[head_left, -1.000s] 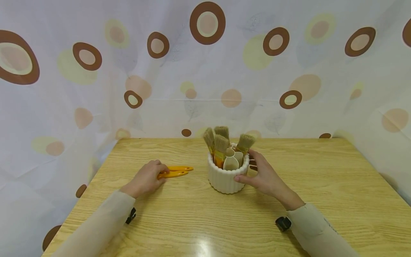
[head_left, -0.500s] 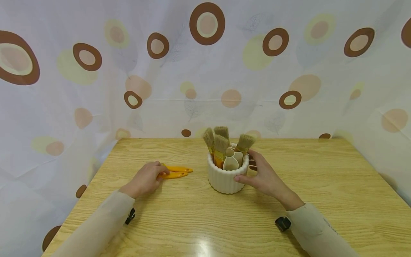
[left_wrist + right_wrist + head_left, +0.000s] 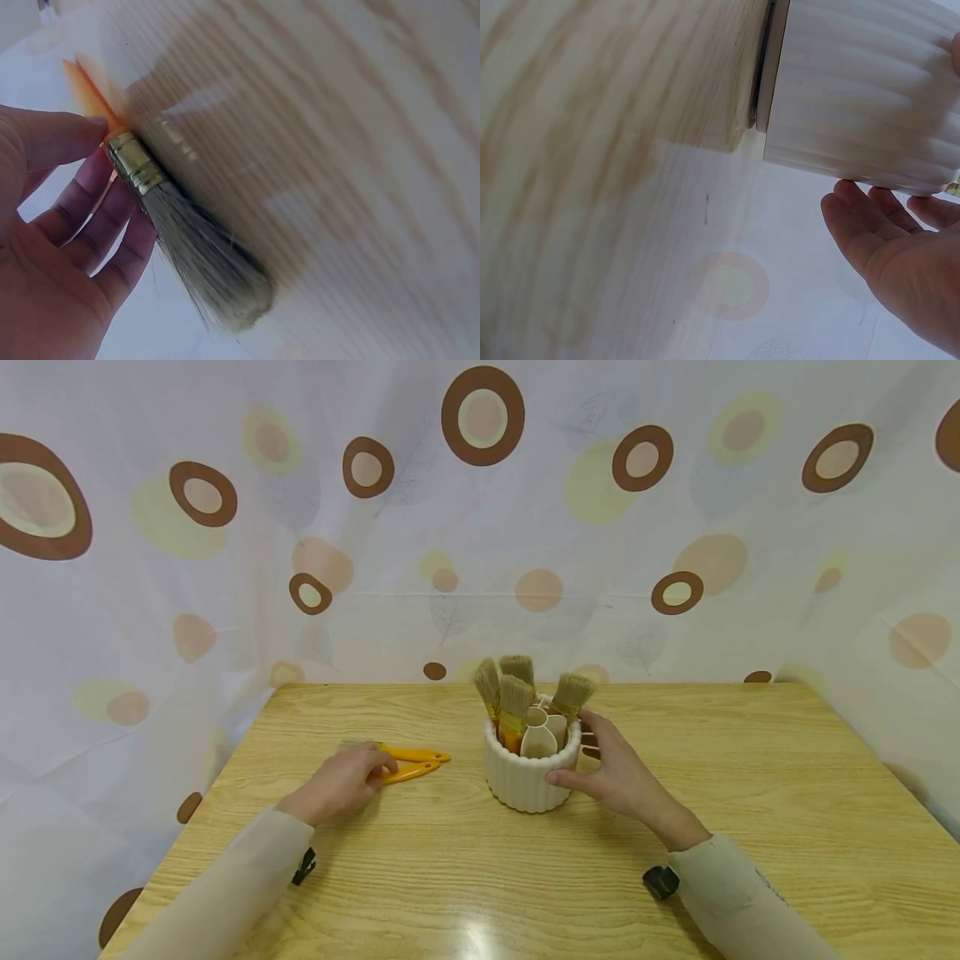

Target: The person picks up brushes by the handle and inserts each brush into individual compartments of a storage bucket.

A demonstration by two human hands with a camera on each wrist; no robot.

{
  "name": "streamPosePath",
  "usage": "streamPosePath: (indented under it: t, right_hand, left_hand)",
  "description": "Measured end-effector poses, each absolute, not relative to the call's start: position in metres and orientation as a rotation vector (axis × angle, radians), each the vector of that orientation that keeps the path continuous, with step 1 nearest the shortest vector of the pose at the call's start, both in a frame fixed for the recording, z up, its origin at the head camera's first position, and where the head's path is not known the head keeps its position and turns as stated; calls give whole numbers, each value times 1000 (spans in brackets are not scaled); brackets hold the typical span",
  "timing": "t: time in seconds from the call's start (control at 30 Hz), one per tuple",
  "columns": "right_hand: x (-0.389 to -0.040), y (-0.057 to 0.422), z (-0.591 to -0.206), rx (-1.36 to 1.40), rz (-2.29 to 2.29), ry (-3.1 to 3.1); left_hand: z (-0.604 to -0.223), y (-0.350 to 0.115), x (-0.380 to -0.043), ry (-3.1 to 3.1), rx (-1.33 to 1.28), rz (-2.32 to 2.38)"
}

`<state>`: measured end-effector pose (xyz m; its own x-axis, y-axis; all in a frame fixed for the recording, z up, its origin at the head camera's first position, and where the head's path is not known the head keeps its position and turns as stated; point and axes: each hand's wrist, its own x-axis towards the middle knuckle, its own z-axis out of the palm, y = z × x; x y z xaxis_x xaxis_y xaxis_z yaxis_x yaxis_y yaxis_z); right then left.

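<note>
On the left of the table, my left hand (image 3: 337,783) pinches a flat paintbrush (image 3: 135,161) by its orange handle, thumb close to the brass-coloured ferrule. Its pale bristles point away from the handle in the left wrist view. A second orange-handled paintbrush (image 3: 416,754) lies just behind, the two handle ends nearly meeting. My right hand (image 3: 626,781) holds the right side of a white ribbed pot (image 3: 528,785), thumb in front and fingers behind. Several paintbrushes (image 3: 515,697) stand bristles up in the pot around a cream divider (image 3: 540,741). In the right wrist view, fingertips touch the pot's wall.
The wooden table (image 3: 480,868) stretches around both hands, its far edge against a patterned curtain (image 3: 405,635). The pot stands upright right of centre. Bare wood lies between it and the orange handles.
The near paintbrush in my left hand has turned slightly, its handle end tilting away and closer to the other handle. My right hand and the pot have stayed put.
</note>
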<state>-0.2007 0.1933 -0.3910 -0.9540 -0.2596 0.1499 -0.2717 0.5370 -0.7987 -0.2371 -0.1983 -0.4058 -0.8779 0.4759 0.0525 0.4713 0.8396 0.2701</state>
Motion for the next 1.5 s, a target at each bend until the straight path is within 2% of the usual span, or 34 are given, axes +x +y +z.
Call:
streamPosePath:
  t: [0.37, 0.73, 1.5]
  right_hand:
    - [-200, 193, -390, 465, 1433, -2743]
    - [-200, 193, -390, 470, 1436, -2746]
    - [-199, 193, -389, 472, 1438, -2751]
  left_hand:
    - [-402, -195, -231, 2934, 795, 422]
    - [-397, -206, -222, 2905, 691, 346]
    - [-392, -192, -210, 2825, 769, 414]
